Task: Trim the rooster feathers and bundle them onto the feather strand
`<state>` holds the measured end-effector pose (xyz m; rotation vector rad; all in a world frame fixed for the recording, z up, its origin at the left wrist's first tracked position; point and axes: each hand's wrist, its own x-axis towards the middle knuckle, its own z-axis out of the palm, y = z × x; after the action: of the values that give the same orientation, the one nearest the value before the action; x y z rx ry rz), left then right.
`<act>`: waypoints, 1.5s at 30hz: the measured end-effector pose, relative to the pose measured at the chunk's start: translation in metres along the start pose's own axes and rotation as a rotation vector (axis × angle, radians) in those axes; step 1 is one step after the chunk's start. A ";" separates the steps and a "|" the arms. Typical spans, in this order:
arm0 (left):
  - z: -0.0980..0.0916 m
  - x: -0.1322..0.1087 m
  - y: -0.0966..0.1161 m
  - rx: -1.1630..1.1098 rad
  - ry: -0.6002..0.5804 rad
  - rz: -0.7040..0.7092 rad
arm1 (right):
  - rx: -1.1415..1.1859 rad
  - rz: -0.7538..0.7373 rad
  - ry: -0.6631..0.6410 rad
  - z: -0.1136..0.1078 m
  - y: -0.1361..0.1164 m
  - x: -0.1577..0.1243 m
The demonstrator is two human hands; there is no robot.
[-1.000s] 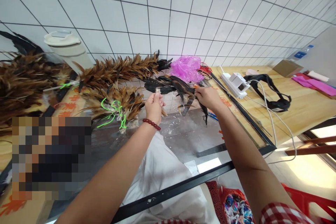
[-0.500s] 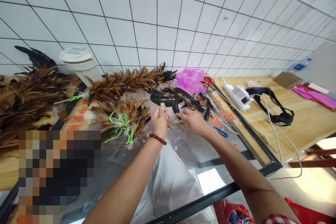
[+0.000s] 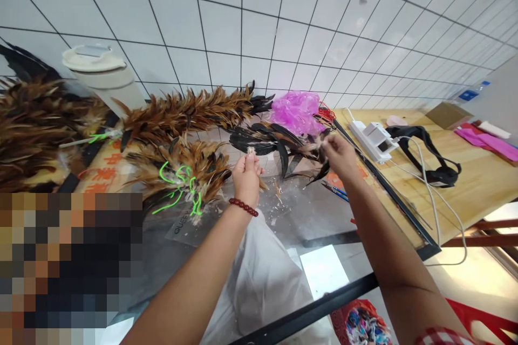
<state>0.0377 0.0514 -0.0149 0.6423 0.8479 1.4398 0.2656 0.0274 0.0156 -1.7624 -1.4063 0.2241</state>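
Note:
My left hand (image 3: 246,179), with a dark red bead bracelet, is closed on a small bunch of feathers. Their pale quill ends (image 3: 251,150) poke up above the thumb, and the fingers hide most of the rest. Farther right, my right hand (image 3: 342,157) pinches the pale, fluffy ends of some feathers at the right end of a pile of long black feathers (image 3: 259,143). To the left of my left hand lies a bundle of brown feathers (image 3: 212,164) with bright green string (image 3: 178,175) tangled on it.
Behind lie a brown feather garland (image 3: 186,113) and a crumpled purple plastic bag (image 3: 295,110). A white tumbler (image 3: 105,78) stands at the left. Blue-handled scissors (image 3: 335,190) rest near my right forearm. At the right are a power strip (image 3: 374,140) and a black strap (image 3: 429,172).
My right hand has moved right, away from my left hand, to the right end of the black feathers. My left hand keeps its grip. The camera view has shifted slightly.

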 end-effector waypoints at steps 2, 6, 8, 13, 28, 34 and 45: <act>0.001 0.000 0.001 -0.002 -0.003 -0.006 | 0.330 0.109 -0.009 0.000 -0.004 0.002; 0.001 -0.001 0.002 -0.016 -0.007 -0.006 | 0.628 0.215 -0.173 0.007 -0.019 -0.004; 0.000 -0.001 0.002 -0.020 -0.006 -0.002 | 0.646 0.172 -0.295 0.012 -0.026 -0.009; 0.000 0.000 0.001 -0.016 -0.003 -0.005 | 0.353 -0.013 -0.043 0.016 -0.025 -0.010; 0.000 -0.002 0.002 0.026 -0.146 -0.011 | -0.260 -0.522 -0.299 0.037 -0.034 -0.029; 0.001 -0.006 0.005 -0.048 -0.305 -0.128 | 0.492 -0.040 -0.240 0.027 -0.048 -0.026; 0.004 -0.012 0.003 0.030 -0.346 -0.193 | 0.646 -0.140 -0.262 0.049 -0.067 -0.049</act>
<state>0.0402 0.0399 -0.0093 0.7835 0.6398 1.1030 0.1709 0.0099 0.0148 -1.1255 -1.4203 0.7631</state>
